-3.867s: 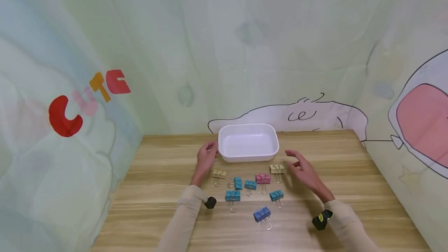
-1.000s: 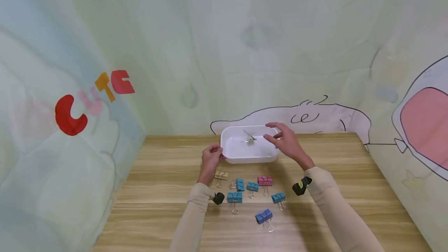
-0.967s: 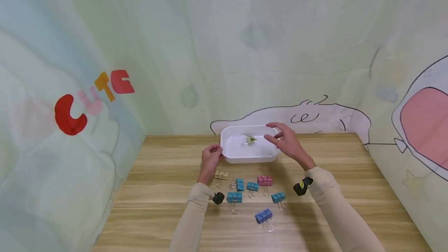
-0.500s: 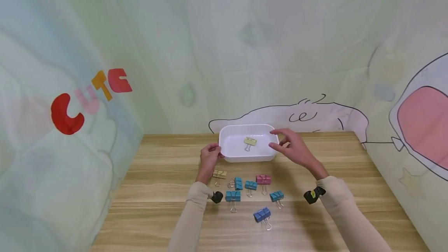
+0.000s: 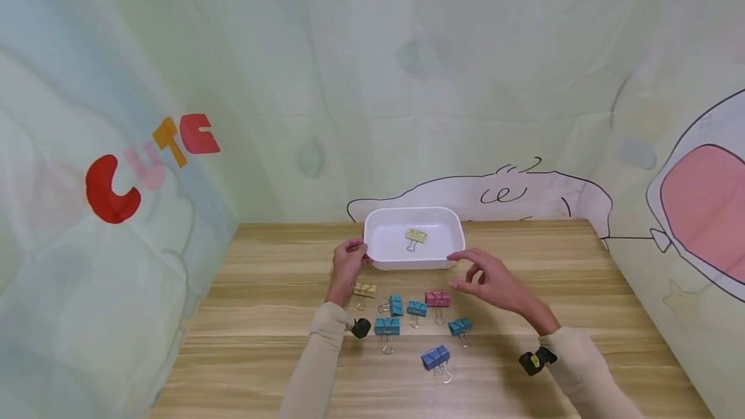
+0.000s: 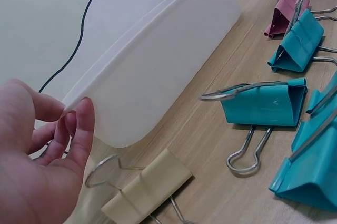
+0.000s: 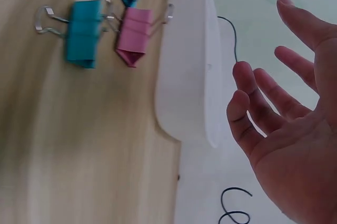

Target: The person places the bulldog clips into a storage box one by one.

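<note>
Head view: at 8 o'clock from the right hand (image 5: 495,282), nearer to it than to the left hand (image 5: 347,269), see the pink clip (image 5: 438,299) on the bench (image 5: 268,283). Lies lengthwise 9 to 3 o'clock, with a wire handle (image 5: 439,322) toward 6. Holds nothing visible on the right, with grip wide; pinches the white tray (image 5: 407,264) on the left.

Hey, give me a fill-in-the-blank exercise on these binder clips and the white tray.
The hand pinching the white tray is the person's ____ one.
Inside the tray lies just ____ binder clip.
The teal clips on the table number ____.
Lowest in the head view lies a clip coloured ____.

Missing words: left; one; four; blue.
</note>
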`<state>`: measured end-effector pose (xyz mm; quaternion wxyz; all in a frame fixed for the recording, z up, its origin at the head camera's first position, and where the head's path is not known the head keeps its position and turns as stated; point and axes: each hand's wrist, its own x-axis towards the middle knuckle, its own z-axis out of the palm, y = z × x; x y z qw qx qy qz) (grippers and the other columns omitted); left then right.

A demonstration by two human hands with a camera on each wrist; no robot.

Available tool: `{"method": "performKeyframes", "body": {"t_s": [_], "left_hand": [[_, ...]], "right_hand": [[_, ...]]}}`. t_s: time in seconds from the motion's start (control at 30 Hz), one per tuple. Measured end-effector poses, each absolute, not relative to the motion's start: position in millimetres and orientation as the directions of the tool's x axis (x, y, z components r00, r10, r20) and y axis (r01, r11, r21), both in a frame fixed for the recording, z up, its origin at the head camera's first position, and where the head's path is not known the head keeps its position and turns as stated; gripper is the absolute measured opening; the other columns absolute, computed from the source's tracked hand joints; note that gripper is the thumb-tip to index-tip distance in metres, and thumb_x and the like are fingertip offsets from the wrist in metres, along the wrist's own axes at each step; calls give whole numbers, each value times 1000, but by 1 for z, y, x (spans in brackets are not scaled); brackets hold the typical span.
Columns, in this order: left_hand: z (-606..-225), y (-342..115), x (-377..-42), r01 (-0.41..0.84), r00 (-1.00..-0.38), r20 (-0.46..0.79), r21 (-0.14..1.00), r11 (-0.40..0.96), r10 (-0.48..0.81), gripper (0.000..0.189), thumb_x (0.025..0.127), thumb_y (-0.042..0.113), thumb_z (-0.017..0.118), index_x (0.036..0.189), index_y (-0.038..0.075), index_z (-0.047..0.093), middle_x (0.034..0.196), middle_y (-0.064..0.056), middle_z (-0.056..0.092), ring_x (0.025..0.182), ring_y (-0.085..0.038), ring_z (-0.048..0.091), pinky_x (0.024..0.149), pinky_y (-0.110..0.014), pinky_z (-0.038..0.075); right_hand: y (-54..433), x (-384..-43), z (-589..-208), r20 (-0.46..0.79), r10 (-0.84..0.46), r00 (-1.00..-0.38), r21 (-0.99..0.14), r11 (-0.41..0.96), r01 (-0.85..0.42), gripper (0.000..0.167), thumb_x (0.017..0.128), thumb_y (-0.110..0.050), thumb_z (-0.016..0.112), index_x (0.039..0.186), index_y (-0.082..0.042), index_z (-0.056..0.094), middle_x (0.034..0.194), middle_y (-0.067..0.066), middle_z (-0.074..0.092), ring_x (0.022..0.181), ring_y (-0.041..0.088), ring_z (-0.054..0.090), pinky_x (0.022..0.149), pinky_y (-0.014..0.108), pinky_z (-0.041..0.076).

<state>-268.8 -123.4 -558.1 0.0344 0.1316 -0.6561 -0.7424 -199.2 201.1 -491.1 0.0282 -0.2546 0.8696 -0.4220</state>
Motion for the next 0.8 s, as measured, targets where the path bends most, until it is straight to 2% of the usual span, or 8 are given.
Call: {"method": "performKeyframes", "body": {"t_s": [0.2,0.4,0.47,0.6,0.7,0.8], "left_hand": [[-559,-123,-268,-132,-963,-160,981,-139,-216,29,101,0,61,125,-16,59,115,-31,59,89,-34,66,76,-33,64],[-558,-124,-267,-126,-965,-154,982,-140,-214,29,102,1,61,126,-16,59,118,-33,59,90,-35,67,77,-33,64],[-557,-125,-267,-127,-966,-155,982,-142,-209,30,102,1,61,127,-16,58,116,-31,59,86,-31,67,82,-39,64],[-557,-125,-267,-128,-965,-157,981,-145,-210,31,102,1,61,127,-17,57,114,-29,60,83,-27,67,80,-38,64],[-558,-124,-267,-117,-965,-148,982,-150,-217,31,101,0,62,126,-18,58,112,-29,60,82,-27,67,73,-31,64],[-558,-123,-267,-107,-966,-140,982,-158,-217,30,101,-1,61,125,-18,58,110,-29,60,80,-26,66,73,-32,64]], "right_hand": [[211,-180,-520,108,-555,-824,-749,500,-435,55,89,-31,84,135,-8,64,130,13,65,83,11,64,68,27,58],[219,-169,-545,26,-623,-782,-784,472,-402,57,85,-33,87,132,-8,65,129,8,64,86,20,65,72,29,57],[221,-166,-553,14,-624,-781,-791,471,-390,57,84,-32,88,131,-9,66,128,6,64,88,20,64,74,29,57],[222,-163,-566,33,-617,-786,-794,461,-396,57,82,-33,89,129,-10,68,127,4,67,96,16,62,79,29,57],[221,-163,-572,64,-621,-781,-791,445,-419,53,82,-30,89,127,-11,69,125,4,68,97,12,61,78,28,57],[220,-164,-575,88,-625,-776,-780,442,-444,46,83,-24,88,124,-11,71,122,3,70,95,9,60,77,27,57]]}}
